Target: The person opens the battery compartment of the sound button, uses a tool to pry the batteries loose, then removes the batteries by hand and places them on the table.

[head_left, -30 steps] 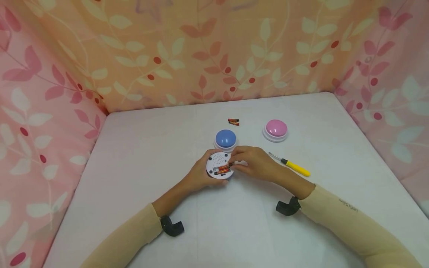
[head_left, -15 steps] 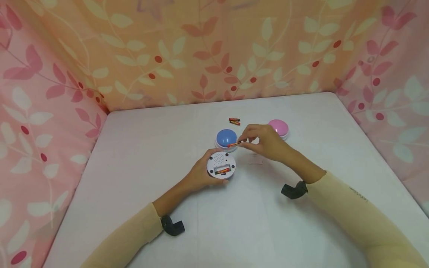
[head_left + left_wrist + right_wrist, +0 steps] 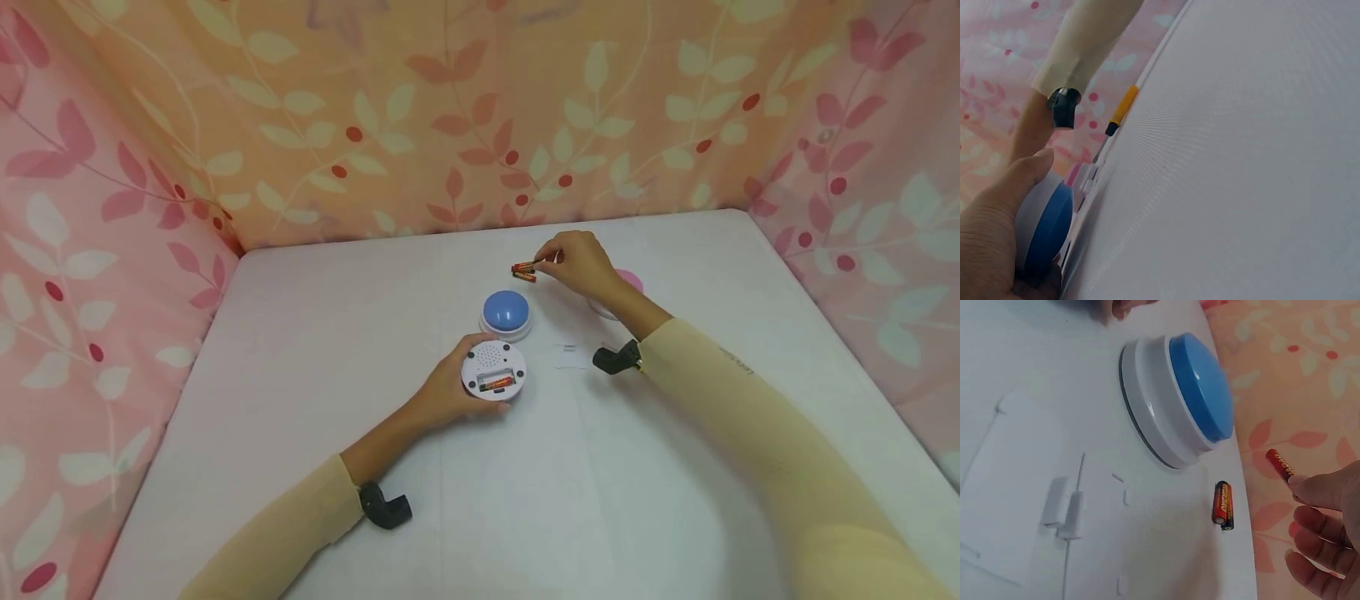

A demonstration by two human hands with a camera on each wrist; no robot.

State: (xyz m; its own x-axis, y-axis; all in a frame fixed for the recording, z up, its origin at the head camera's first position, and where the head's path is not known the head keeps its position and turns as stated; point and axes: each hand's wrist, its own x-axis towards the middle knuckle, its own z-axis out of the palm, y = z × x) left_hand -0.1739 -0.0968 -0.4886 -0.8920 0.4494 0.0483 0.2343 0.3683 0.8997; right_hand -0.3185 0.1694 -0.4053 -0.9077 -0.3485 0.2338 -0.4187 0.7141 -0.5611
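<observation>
My left hand (image 3: 450, 387) grips a round white push button (image 3: 489, 357) with its underside up. Its blue dome (image 3: 1054, 225) faces down in the left wrist view. One red-and-black battery (image 3: 498, 383) lies in its uncovered compartment, with a vacant slot beside it. Farther back, my right hand (image 3: 581, 262) pinches another small battery (image 3: 1280, 465) between thumb and finger, raised off the table in the right wrist view. Close to those fingertips, two similar batteries (image 3: 1224, 503) lie together on the table.
A second blue button (image 3: 506, 310) stands dome up just behind the held one. The right forearm partly hides a pink button (image 3: 632, 280). Thin whitish plastic pieces (image 3: 1057, 503) lie flat on the table. A yellow-handled screwdriver (image 3: 1124, 106) shows beyond the left hand.
The right hand has lifted one battery out of the compartment and carried it back to the loose pair, uncovering the plastic pieces. The left hand has stayed in place with the button.
</observation>
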